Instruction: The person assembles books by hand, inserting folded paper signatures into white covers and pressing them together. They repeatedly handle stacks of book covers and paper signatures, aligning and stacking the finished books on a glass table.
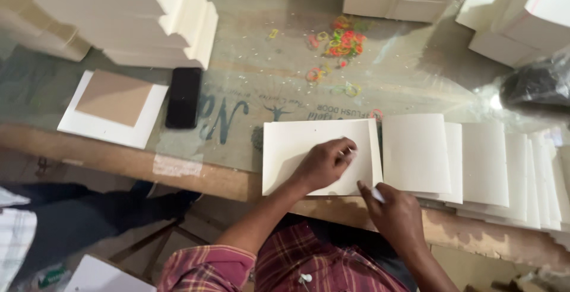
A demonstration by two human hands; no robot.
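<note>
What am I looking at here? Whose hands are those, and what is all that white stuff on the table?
There is just one picture, taken by a camera worn on a person's head, looking down, so the hands are that person's own. No machine is here. The left hand presses flat on a white folded sheet lying at the table edge. The right hand pinches the corner of that sheet. To the right, more white sheets lie spread out, overlapping like a fan. Further back sit tall stacks of white paper and a little heap of colourful rubber bands. On the left you can see a black phone and a brown card lying on a white sheet.
</note>
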